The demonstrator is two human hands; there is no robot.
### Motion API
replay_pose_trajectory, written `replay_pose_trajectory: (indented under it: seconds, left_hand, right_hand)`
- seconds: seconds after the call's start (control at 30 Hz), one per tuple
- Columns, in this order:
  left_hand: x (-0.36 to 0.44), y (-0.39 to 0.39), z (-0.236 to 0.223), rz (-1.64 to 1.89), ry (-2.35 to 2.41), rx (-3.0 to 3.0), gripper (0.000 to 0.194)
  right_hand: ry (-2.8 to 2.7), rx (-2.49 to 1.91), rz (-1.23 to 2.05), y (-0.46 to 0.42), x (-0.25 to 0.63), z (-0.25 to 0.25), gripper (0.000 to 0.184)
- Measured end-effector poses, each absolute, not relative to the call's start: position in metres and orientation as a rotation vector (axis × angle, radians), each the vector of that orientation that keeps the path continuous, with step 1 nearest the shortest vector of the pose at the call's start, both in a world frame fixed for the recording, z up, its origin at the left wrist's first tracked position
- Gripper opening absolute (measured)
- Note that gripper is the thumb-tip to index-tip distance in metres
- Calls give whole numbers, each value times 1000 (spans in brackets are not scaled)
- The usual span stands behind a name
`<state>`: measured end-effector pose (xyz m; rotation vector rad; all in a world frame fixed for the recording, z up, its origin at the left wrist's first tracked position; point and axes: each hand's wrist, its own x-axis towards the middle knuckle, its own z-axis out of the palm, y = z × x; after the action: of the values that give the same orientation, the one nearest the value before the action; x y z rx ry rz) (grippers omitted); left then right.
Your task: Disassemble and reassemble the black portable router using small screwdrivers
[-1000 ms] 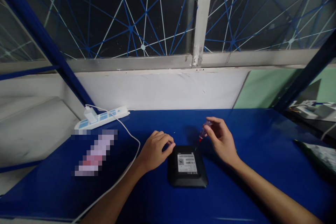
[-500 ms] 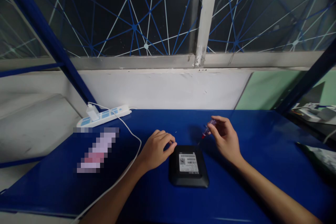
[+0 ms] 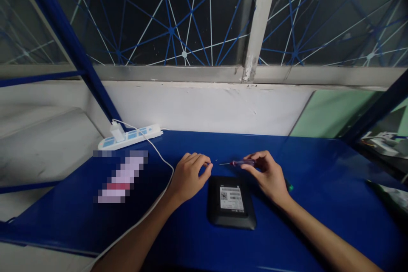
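Observation:
My right hand (image 3: 267, 174) is closed around a screwdriver (image 3: 242, 162) with a see-through purple handle. The screwdriver lies nearly level, and its thin metal shaft points left toward my other hand. My left hand (image 3: 190, 177) has thumb and index fingertips pressed together; whatever is between them, if anything, is too small to make out. Between the hands, a tiny light piece (image 3: 216, 160) rests on the table. Just below sits a flat black device (image 3: 250, 216), its white printed label facing up. The left hand is by its upper left corner.
A white power strip (image 3: 135, 136) with a plugged-in charger stands at the back left, and its white cable (image 3: 159, 157) runs under my left forearm. A blurred-out pinkish item (image 3: 123, 176) lies left. A green bit (image 3: 289, 185) shows behind my right wrist.
The screwdriver has left the device's upper right corner and swung from steeply tilted to nearly level, pointing left. My left hand keeps its pinch. The whole view has shifted slightly.

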<state>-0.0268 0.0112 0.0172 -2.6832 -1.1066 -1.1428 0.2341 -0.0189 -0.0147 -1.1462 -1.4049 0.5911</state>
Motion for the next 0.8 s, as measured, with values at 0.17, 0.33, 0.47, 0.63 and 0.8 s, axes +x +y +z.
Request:
replay_pose_trajectory:
  seconds: [0.17,0.33,0.47,0.63,0.8]
  left_hand:
    - [-26,11,17,-1148,-1112,-2673,10]
    - [-27,10,18,-1148,-1099,-2699,10]
    - [-26,10,18,-1145,-1085,-2722,9]
    - [-25,11,18,-1143,-1072,-2719,9]
    - [-26,10,18,-1131,-1085,-2722,9]
  right_hand:
    - [-1472,-1170,610,-19,231,-15,32]
    - [-1504,-1209,617,-18,228,-15,32]
    - [-1495,-1226,606,-16,228,-16,33]
    - [-1505,-1238,598,-13,229,-18,32]
    - [-1510,-1246,587,-13,228,-19,32]
